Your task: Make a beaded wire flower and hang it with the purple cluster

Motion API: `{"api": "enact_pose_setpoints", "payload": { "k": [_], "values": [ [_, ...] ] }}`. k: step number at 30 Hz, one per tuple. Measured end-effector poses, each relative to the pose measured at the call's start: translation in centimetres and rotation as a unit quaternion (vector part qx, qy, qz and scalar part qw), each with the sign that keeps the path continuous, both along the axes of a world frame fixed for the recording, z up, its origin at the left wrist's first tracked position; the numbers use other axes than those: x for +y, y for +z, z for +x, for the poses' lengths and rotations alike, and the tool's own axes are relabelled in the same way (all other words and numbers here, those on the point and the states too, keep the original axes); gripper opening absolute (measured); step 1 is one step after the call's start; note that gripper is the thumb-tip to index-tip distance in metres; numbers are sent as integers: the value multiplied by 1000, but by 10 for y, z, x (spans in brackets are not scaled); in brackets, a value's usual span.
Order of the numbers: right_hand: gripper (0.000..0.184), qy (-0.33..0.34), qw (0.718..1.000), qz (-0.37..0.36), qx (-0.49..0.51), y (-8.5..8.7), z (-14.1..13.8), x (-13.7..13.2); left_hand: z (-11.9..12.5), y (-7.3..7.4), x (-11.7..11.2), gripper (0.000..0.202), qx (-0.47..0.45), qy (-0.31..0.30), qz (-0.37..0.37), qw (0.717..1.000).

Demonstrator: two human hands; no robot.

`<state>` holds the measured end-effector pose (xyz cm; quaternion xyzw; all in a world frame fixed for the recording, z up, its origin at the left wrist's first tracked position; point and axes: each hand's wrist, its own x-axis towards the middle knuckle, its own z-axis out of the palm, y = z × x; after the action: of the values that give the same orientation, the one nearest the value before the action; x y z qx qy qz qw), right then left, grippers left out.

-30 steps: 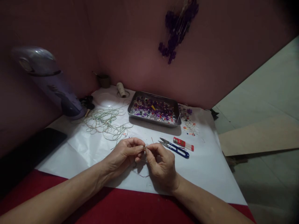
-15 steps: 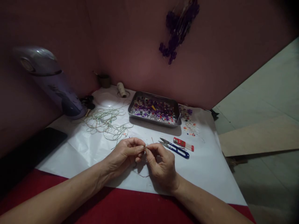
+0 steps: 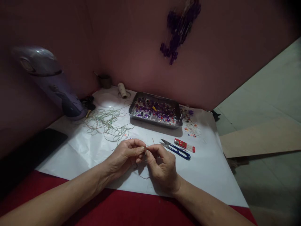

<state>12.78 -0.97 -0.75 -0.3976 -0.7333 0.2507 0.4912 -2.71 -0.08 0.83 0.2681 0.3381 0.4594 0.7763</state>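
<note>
My left hand (image 3: 128, 156) and my right hand (image 3: 164, 164) meet fingertip to fingertip above the white sheet (image 3: 202, 182). Each pinches thumb against forefinger on a thin cord; the fingers hide most of the held bit. Below them a dark loop of the cord (image 3: 142, 177) lies on the sheet. Just right of my right hand are thread snips (image 3: 176, 150) with blue handles, blades pointing left. Beside the snips lies a small clear tube with red ends (image 3: 184, 145).
A metal tray (image 3: 155, 123) of mixed beads stands beyond my hands. Tangled green cord (image 3: 107, 123) spreads at left, loose beads (image 3: 192, 128) at right. Further back are a thread spool (image 3: 122, 90) and a lilac flask (image 3: 56, 88). A black flat object (image 3: 50, 141) lies at the left edge.
Both hands have shifted very slightly, still pinching at the same spot. The other things have not visibly moved.
</note>
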Motion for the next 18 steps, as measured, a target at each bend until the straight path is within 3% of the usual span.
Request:
{"api": "enact_pose_setpoints", "payload": {
  "k": [18],
  "values": [
    [10, 22, 999, -23, 12, -4, 1, -1, -1, 0, -1, 11, 4, 6, 0, 1000]
  ]
}}
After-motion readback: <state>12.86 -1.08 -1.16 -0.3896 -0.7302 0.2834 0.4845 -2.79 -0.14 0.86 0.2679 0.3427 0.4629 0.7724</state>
